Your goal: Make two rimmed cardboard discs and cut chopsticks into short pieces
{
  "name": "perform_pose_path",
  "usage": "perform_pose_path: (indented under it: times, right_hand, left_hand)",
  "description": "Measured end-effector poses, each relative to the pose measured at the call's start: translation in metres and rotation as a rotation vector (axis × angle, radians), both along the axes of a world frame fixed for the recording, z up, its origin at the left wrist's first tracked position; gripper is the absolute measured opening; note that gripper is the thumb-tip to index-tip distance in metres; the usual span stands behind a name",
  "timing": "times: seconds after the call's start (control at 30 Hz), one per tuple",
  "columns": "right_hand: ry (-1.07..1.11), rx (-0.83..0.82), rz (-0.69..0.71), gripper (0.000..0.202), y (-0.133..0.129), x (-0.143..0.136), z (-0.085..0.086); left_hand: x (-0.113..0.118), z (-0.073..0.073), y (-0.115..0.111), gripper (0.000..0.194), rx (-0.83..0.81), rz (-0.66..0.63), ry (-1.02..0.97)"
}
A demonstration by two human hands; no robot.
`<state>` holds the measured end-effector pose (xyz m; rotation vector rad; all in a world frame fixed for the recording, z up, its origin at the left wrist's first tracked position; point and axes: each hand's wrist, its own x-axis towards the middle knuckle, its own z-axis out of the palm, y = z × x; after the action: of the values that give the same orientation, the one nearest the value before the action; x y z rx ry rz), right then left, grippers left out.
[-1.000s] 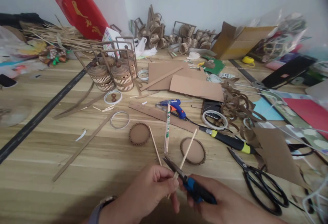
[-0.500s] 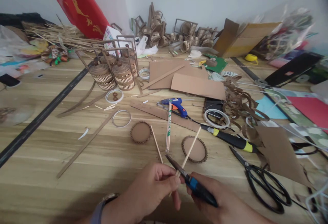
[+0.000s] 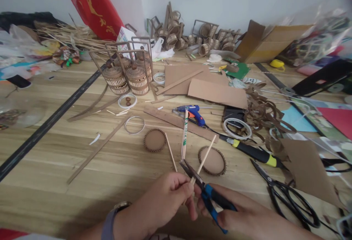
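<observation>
Pinches a thin stick [image 3: 206, 154] between the thumb [image 3: 184, 191] and fingers [image 3: 191, 207] of the left hand [image 3: 172, 196]. Just right of those fingertips, grips blue-and-black cutters [image 3: 221, 201] in the right hand [image 3: 233, 214], with slightly open blades [image 3: 190, 170] across the stick.

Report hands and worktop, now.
Left hand gripping thin wooden stick. Right hand on blue-handled scissors, blades parted. Glue gun ahead; black-handled scissors lying right.
</observation>
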<state>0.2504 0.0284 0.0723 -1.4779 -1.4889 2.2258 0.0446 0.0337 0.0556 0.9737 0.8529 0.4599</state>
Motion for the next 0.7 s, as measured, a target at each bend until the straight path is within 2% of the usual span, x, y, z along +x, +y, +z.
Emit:
perform_pose_path:
  times: [0.13, 0.4, 0.6, 0.7]
  right_hand:
    - [-0.030, 0.034, 0.004, 0.048, -0.001, -0.001, -0.003]
    - [-0.113, 0.111, 0.000, 0.029, -0.001, -0.012, 0.013]
    - [-0.185, 0.295, 0.004, 0.020, -0.009, -0.014, -0.010]
    - [-0.185, 0.337, 0.002, 0.024, -0.009, -0.014, -0.013]
  left_hand:
    - [0.000, 0.000, 0.000, 0.050, 0.011, -0.002, 0.009]
    - [0.001, -0.004, -0.001, 0.052, 0.031, -0.025, 0.013]
    - [0.001, -0.008, -0.003, 0.052, -0.001, -0.002, 0.099]
    - [0.001, -0.010, -0.002, 0.051, -0.005, 0.019, 0.086]
